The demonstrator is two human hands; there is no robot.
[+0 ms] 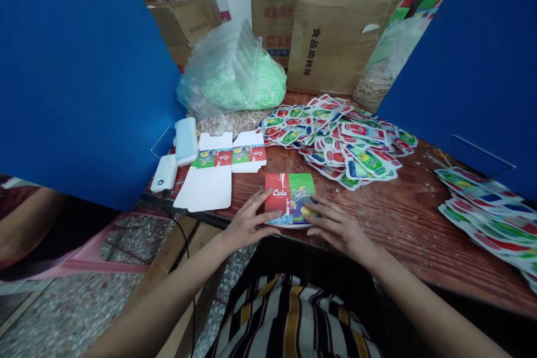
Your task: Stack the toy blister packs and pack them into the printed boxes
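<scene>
A small printed carton (288,196), red with "Cola" on its left half and green and purple with "Sprite" on its right, lies at the table's front edge before me. My left hand (253,217) grips its left side, fingers reaching onto the printed face. On the opposite side my right hand (338,226) holds the carton, fingertips on the Sprite half. Beyond my left hand lie unfolded carton blanks (210,184) with white flaps and the same print. A pile of bottle-shaped packets (335,142) in red, green and white is spread behind the carton.
More packets (490,224) lie fanned at the right. Two white devices (164,173) sit at the left edge, a cable hanging down. Clear plastic trays (226,67) and a bag of green shreds (271,78) stand behind, before cardboard boxes (335,39). Blue panels (84,67) flank the table. Another person's arm (33,224) shows at left.
</scene>
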